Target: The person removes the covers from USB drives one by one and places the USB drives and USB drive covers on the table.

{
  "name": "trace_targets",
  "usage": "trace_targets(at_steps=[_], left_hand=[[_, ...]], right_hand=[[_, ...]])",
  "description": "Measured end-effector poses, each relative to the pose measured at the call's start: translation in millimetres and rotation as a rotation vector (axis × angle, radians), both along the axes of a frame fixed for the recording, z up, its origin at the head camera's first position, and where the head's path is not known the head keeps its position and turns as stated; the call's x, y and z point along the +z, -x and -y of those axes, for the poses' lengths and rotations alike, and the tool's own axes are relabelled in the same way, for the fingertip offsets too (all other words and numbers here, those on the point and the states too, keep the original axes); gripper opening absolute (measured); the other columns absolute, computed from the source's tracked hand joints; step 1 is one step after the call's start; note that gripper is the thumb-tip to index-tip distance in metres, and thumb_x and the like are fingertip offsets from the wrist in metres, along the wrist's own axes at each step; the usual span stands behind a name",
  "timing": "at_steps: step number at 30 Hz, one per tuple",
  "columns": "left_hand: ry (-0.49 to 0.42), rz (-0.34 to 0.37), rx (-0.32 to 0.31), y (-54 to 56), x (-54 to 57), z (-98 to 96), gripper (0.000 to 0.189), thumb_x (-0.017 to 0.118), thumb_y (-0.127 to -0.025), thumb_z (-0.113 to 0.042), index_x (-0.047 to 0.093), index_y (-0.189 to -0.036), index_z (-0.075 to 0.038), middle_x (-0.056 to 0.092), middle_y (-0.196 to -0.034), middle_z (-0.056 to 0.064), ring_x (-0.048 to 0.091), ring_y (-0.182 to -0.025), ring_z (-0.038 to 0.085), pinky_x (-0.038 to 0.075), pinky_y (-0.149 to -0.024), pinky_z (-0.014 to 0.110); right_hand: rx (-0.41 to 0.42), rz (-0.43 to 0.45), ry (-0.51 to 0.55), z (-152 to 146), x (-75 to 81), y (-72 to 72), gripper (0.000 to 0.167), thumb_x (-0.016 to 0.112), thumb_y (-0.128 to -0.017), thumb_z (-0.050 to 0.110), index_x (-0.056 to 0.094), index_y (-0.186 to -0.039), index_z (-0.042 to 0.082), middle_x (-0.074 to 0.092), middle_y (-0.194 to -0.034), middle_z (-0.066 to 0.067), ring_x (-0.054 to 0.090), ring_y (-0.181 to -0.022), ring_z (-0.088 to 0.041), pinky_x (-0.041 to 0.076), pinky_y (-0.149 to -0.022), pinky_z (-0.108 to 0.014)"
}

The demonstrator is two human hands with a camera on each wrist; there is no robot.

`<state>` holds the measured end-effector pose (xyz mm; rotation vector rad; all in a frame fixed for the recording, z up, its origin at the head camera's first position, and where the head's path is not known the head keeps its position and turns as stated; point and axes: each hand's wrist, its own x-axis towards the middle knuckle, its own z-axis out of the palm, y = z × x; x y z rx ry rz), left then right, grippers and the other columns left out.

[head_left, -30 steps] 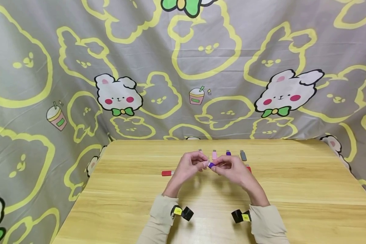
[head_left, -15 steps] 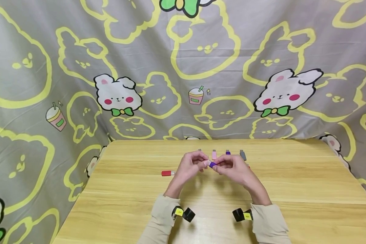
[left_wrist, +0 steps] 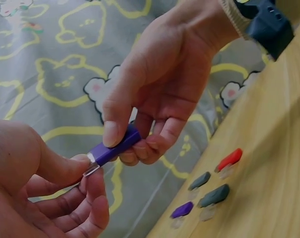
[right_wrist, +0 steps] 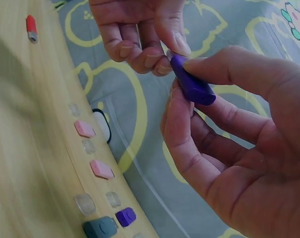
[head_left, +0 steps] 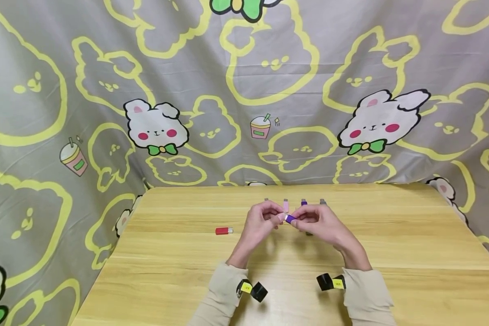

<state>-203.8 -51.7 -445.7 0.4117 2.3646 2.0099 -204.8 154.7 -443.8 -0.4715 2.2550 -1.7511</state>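
Observation:
Above the table, both hands hold one purple USB flash drive (head_left: 290, 219). My right hand (head_left: 328, 226) pinches its purple body between thumb and fingers. The thumb and fingers of my left hand (head_left: 257, 224) pinch the silvery connector end, as the left wrist view shows; the fingertips partly cover that end. Left of the hands lies a red flash drive (head_left: 223, 231). Behind them stand a pink drive (head_left: 285, 206), another purple drive (head_left: 304, 202) and a grey drive (head_left: 323, 201) in a row, partly hidden by the hands.
In the left wrist view, a second red drive (left_wrist: 230, 158) lies by two grey-green drives (left_wrist: 214, 196). Clear pieces (right_wrist: 85, 204) lie beside the drives in the right wrist view. The wooden table (head_left: 159, 271) meets a patterned curtain (head_left: 212, 172) at its back edge.
Both hands have shifted slightly right with the purple flash drive between them. The right hand now covers the red drive on the right, and a dark drive shows beneath that hand.

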Motion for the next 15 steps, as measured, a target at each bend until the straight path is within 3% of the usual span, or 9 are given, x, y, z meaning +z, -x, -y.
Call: trace_targets(at_steps=[8,11,15], left_hand=[[0.014,-0.007,0.021,-2.4,-1.7,-5.6,0.005,0.071,-0.091,0.008,0.07,-0.095,0.008,0.07,-0.085,0.02,0.062,-0.066,0.011,0.06,-0.062,0.043],[0.018,-0.002,0.038,-2.2,-2.0,-6.3,0.004,0.071,-0.09,0.008,0.071,-0.094,0.008,0.07,-0.083,0.019,0.062,-0.066,0.014,0.059,-0.06,0.036],[0.023,0.011,0.043,-1.4,-1.2,-6.1,0.004,0.072,-0.089,0.007,0.071,-0.093,0.007,0.07,-0.082,0.016,0.066,-0.068,0.028,0.053,-0.059,0.023]], right_hand=[[0.028,0.0,0.006,-6.9,-2.0,3.1,0.02,0.076,-0.092,0.007,0.071,-0.103,-0.008,0.072,-0.096,-0.021,0.069,-0.084,-0.02,0.059,-0.073,-0.03],[0.033,0.002,0.008,-6.7,-2.6,3.4,0.019,0.076,-0.092,0.006,0.07,-0.103,-0.009,0.071,-0.098,-0.025,0.069,-0.083,-0.018,0.06,-0.076,-0.033],[0.031,-0.002,0.013,-6.7,-2.5,3.2,0.02,0.076,-0.092,0.006,0.07,-0.104,-0.009,0.071,-0.098,-0.023,0.07,-0.084,-0.021,0.06,-0.076,-0.033]])
